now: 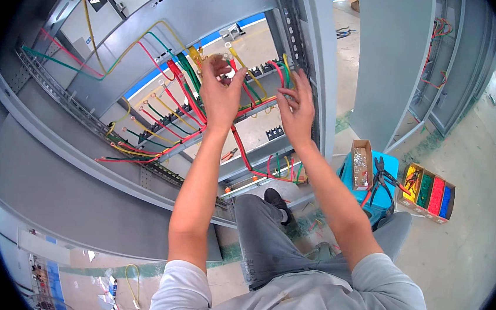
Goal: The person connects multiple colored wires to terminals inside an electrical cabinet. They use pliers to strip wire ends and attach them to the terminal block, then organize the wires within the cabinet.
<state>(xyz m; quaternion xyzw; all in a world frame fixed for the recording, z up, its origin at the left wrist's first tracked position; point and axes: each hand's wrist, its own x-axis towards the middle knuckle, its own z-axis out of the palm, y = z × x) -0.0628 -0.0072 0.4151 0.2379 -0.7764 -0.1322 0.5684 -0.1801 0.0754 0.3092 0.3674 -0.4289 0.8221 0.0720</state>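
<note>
My left hand (220, 93) is raised inside the grey metal cabinet frame (318, 61), among the wire ends. Its fingers curl inward beside a red wire (249, 88) and a yellow wire with a ring lug (234, 51); what they grip is hidden. To its right, my right hand (297, 107) has its fingers apart, close against green-and-yellow wires (286, 64) near the upright post. Thick green wires (189, 74) hang just left of my left hand. Red, green and yellow wires with ring lugs (168, 91) fan out along a bundled harness (193, 135).
At the right, a blue case (385, 195) carries a small box of metal lugs (362, 165) and black-handled pliers (380, 175). Beside it lies a divided box of yellow, green, red and blue sleeves (436, 195). A grey cabinet panel (391, 67) stands beyond. Wire scraps litter the floor.
</note>
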